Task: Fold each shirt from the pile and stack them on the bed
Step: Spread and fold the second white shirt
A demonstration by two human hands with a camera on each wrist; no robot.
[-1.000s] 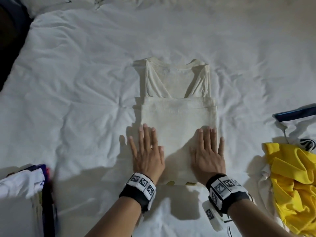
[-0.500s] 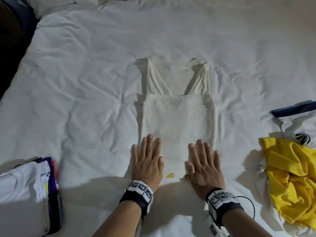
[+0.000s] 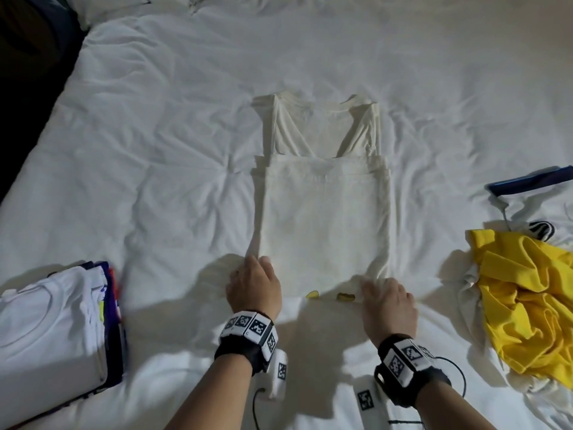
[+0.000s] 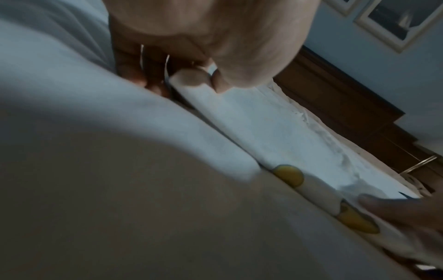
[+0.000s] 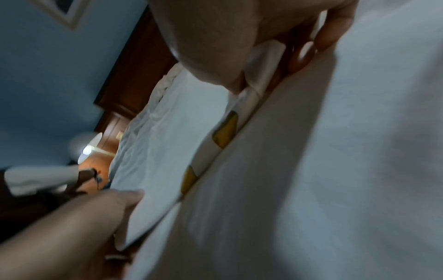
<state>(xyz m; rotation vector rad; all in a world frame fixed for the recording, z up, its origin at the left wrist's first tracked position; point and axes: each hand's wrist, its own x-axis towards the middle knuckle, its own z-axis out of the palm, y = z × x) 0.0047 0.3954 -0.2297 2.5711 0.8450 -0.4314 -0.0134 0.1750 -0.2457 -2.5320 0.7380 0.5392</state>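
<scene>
A moment ago both palms lay flat on the cream shirt (image 3: 324, 212), smoothing it; now the left hand (image 3: 254, 287) and right hand (image 3: 389, 305) have slid to its near corners, and each pinches the folded edge, thumb above and fingers apparently tucked beneath (the wrist views are blurred). The shirt lies mid-bed (image 3: 186, 150), between the folded stack (image 3: 52, 330) near left and the unfolded pile (image 3: 527, 299) right. The final fold toward the collar probably comes next.
</scene>
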